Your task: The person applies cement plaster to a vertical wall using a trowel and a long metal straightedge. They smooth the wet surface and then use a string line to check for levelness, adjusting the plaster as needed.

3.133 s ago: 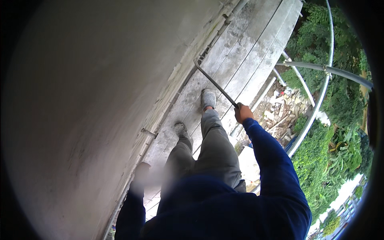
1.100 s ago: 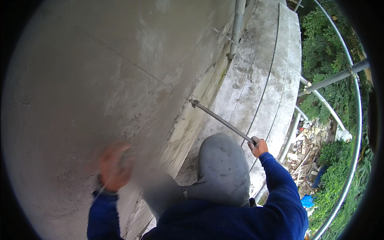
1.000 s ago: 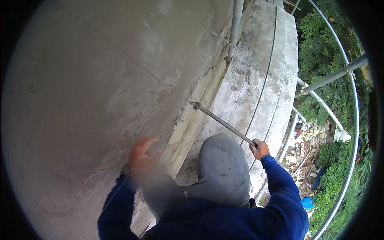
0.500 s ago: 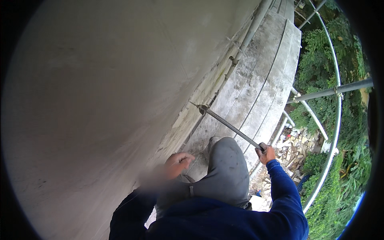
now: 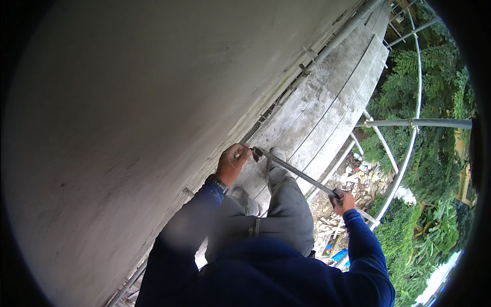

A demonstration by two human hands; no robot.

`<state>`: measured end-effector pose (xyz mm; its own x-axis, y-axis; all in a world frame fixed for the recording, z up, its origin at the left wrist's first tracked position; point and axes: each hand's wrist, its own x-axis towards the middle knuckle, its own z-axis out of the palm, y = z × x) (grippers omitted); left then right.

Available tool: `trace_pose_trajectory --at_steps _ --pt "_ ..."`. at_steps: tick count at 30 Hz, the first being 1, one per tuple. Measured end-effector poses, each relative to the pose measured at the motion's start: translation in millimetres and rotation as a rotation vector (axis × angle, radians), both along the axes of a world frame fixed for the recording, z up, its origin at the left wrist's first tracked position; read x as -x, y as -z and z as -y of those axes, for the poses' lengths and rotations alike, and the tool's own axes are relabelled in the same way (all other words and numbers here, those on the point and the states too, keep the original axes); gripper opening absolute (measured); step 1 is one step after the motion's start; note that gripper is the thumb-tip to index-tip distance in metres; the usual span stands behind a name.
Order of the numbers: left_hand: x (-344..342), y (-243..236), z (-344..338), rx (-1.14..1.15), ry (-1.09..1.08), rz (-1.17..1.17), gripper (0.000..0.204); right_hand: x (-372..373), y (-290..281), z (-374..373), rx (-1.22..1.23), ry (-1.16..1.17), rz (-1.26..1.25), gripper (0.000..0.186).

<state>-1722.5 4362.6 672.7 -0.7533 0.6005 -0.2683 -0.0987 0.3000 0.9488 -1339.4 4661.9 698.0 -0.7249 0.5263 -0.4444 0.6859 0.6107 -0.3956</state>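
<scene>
My right hand (image 5: pixel 343 202) is closed round the near end of a long grey metal bar (image 5: pixel 302 175), held slantwise across my front. At its other end the bar has a dark head (image 5: pixel 257 152), where a thin tip showed earlier. My left hand (image 5: pixel 234 162), with a watch (image 5: pixel 219 183) at the wrist, is closed at this head, the fingers pinched over where the tip was. The fingers hide the tip itself. A thin pale strand (image 5: pixel 231 165) loops by the left hand.
A large plain grey wall (image 5: pixel 128 128) rises at my left. I stand on scaffold planks (image 5: pixel 327 97), with a gap along the wall. Metal scaffold tubes (image 5: pixel 414 123) run along the right side. Beyond and below lie rubble (image 5: pixel 360 184) and green plants (image 5: pixel 399 97).
My left hand has moved up and forward from beside my leg to the bar's head. The bar's head has come nearer, away from the wall. My view has shifted and both shoes show now.
</scene>
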Motion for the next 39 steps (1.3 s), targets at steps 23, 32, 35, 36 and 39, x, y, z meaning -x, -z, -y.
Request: trace_pose_trajectory --at_steps 23,32,35,36,39 --pt "-79.0 -121.9 276.7 -0.421 -0.542 0.676 0.020 -37.8 -62.6 120.1 0.109 -0.142 0.309 0.024" --pt "-110.6 -145.2 263.9 -0.459 -0.533 0.631 0.017 95.7 -101.1 168.6 0.345 -0.456 -0.062 0.022" --pt "-117.0 -138.4 242.6 -0.664 -0.547 0.747 0.022 151.1 -125.3 189.3 0.486 -0.497 -0.298 0.026" --pt "-118.6 -141.0 239.3 -0.618 -0.510 0.729 0.021 184.1 -160.5 208.6 0.555 -0.525 -0.285 0.026" --pt "-119.1 -167.6 224.6 -0.337 -0.411 0.324 0.014 234.6 -182.7 223.8 0.503 -0.786 -0.316 0.018"
